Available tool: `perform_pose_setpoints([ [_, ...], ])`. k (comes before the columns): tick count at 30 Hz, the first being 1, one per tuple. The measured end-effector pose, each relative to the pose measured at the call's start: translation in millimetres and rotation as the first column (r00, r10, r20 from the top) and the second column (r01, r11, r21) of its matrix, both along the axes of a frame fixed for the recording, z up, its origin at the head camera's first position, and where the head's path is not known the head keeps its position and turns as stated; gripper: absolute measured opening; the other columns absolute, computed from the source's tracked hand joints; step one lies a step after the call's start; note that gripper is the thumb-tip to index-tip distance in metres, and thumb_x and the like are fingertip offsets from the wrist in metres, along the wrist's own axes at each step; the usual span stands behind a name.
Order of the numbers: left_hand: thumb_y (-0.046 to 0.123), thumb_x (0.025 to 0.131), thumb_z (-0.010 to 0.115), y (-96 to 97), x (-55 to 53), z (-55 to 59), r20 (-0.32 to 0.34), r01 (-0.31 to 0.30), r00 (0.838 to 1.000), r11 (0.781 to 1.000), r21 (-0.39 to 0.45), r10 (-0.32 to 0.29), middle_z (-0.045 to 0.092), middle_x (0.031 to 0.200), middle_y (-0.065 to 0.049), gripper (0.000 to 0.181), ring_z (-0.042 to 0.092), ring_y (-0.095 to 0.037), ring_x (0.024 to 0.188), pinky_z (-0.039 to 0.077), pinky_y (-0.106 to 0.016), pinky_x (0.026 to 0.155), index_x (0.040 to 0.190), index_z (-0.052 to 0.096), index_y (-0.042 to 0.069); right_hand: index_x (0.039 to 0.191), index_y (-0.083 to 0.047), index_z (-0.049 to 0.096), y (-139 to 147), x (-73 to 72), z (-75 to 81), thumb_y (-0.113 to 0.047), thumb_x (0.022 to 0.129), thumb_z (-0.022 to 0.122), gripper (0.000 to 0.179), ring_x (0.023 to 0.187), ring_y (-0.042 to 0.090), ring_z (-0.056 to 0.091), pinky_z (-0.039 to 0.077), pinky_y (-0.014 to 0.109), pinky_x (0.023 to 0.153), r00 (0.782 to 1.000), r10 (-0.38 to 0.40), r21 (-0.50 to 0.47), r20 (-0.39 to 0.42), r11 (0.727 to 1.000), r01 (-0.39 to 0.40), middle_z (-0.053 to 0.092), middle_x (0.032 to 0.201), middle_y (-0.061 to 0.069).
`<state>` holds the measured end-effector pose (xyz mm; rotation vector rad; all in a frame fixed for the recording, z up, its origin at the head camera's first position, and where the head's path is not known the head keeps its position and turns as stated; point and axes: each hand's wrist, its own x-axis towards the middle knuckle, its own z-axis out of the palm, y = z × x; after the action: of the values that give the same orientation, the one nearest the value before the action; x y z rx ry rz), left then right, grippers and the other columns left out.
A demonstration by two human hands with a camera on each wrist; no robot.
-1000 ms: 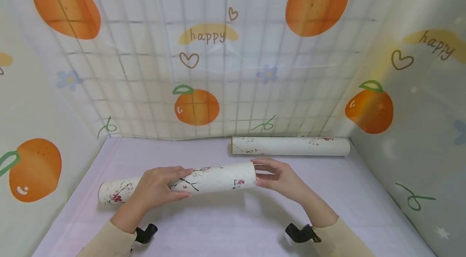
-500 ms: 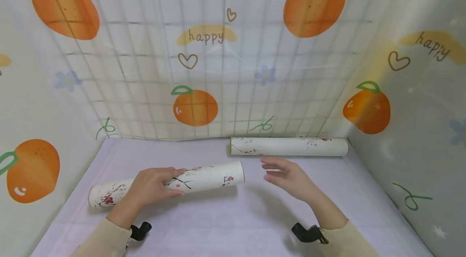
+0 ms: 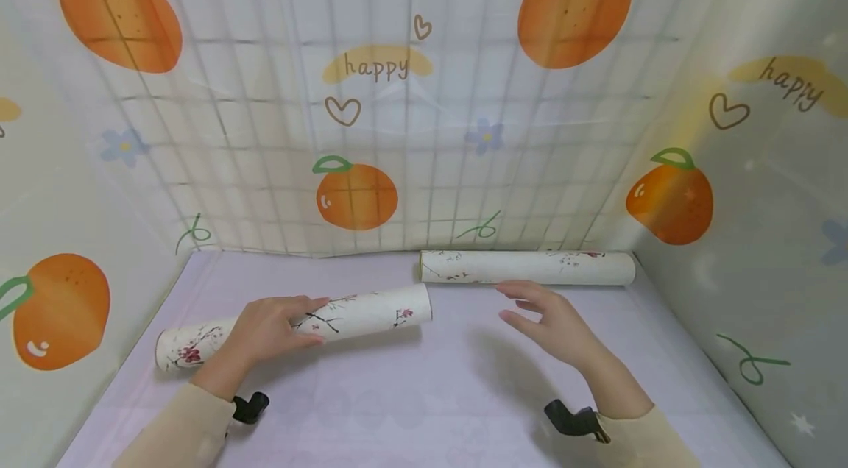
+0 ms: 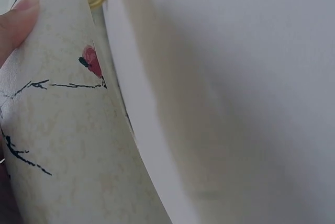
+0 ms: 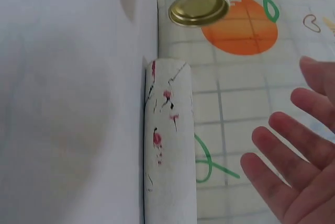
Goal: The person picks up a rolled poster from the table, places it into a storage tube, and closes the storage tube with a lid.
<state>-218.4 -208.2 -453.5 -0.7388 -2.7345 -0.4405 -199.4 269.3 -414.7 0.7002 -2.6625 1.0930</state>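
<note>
My left hand (image 3: 265, 332) grips a long white tube (image 3: 374, 315) printed with dark branches and pink blossoms, its thumb and fingers around the middle. The tube lies slantwise, its right end raised higher than its left, with a shadow below on the table. Its gold metal end (image 5: 198, 9) shows in the right wrist view. To the right, my right hand (image 3: 546, 321) hangs above the table, fingers spread and slightly bent, holding nothing. A second tube (image 3: 526, 268) with the same print lies along the back edge, just beyond the right hand.
The table (image 3: 397, 409) has a pale lilac cover. Behind it hangs a curtain (image 3: 424, 107) with printed oranges and grid lines, and similar cloth walls stand at both sides. Black wrist mounts (image 3: 250, 408) stick out near both cream sleeves (image 3: 179, 427).
My right hand has come off the tube's right end and moved away to the right. My left hand has shifted the tube a little to the left, still gripping it.
</note>
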Motion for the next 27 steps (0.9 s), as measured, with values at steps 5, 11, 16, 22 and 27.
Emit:
perform_pose_setpoints([
  [5, 0.053, 0.072, 0.086, -3.1, -7.1, -0.9, 0.042, -0.023, 0.999, 1.0, 0.001, 0.023, 0.071, 0.122, 0.0, 0.067, 0.068, -0.025, 0.11, 0.056, -0.048, 0.086, 0.133, 0.066, 0.034, 0.131, -0.008, 0.065, 6.8, 1.3, -0.3, -0.02, 0.093, 0.074, 0.041, 0.121, 0.031, 0.06, 0.052, 0.046, 0.097, 0.999, -0.037, 0.036, -0.038, 0.999, 0.038, 0.062, 0.134, 0.009],
  [11, 0.053, 0.074, 0.084, -7.4, -20.7, -1.4, 0.1, -0.069, 0.993, 0.998, -0.003, 0.069, 0.07, 0.123, 0.001, 0.067, 0.067, -0.026, 0.111, 0.054, -0.049, 0.089, 0.135, 0.064, 0.035, 0.132, -0.007, 0.064, 15.6, 2.2, -1.4, -0.022, 0.094, 0.073, 0.042, 0.121, 0.031, 0.06, 0.053, 0.048, 0.096, 0.995, -0.076, 0.062, -0.066, 0.995, 0.08, 0.062, 0.134, 0.01],
  [16, 0.054, 0.076, 0.082, -12.7, -33.3, -3.1, 0.122, -0.084, 0.989, 0.996, -0.02, 0.086, 0.07, 0.124, -0.002, 0.067, 0.067, -0.029, 0.11, 0.054, -0.05, 0.088, 0.137, 0.064, 0.033, 0.132, -0.006, 0.064, 23.8, 5.7, -1.5, -0.022, 0.093, 0.073, 0.043, 0.119, 0.034, 0.06, 0.053, 0.051, 0.095, 0.993, -0.102, 0.083, -0.064, 0.991, 0.108, 0.061, 0.135, 0.013],
  [22, 0.054, 0.079, 0.08, -17.2, -45.9, -6.6, 0.163, -0.094, 0.982, 0.995, -0.041, 0.099, 0.067, 0.13, -0.006, 0.068, 0.063, -0.032, 0.118, 0.051, -0.053, 0.095, 0.14, 0.061, 0.031, 0.135, -0.008, 0.062, 38.6, 9.6, -2.4, -0.028, 0.095, 0.071, 0.046, 0.112, 0.041, 0.063, 0.054, 0.058, 0.088, 0.986, -0.16, 0.14, -0.05, 0.976, 0.165, 0.059, 0.138, 0.016],
  [27, 0.051, 0.08, 0.081, -21.0, -55.5, -12.0, 0.169, -0.091, 0.981, 0.995, -0.037, 0.096, 0.065, 0.133, -0.008, 0.067, 0.06, -0.034, 0.122, 0.048, -0.054, 0.099, 0.14, 0.061, 0.029, 0.136, -0.007, 0.06, 50.6, 12.4, 0.2, -0.028, 0.096, 0.07, 0.047, 0.111, 0.044, 0.063, 0.053, 0.061, 0.088, 0.978, -0.2, 0.155, -0.054, 0.966, 0.206, 0.058, 0.138, 0.018],
])
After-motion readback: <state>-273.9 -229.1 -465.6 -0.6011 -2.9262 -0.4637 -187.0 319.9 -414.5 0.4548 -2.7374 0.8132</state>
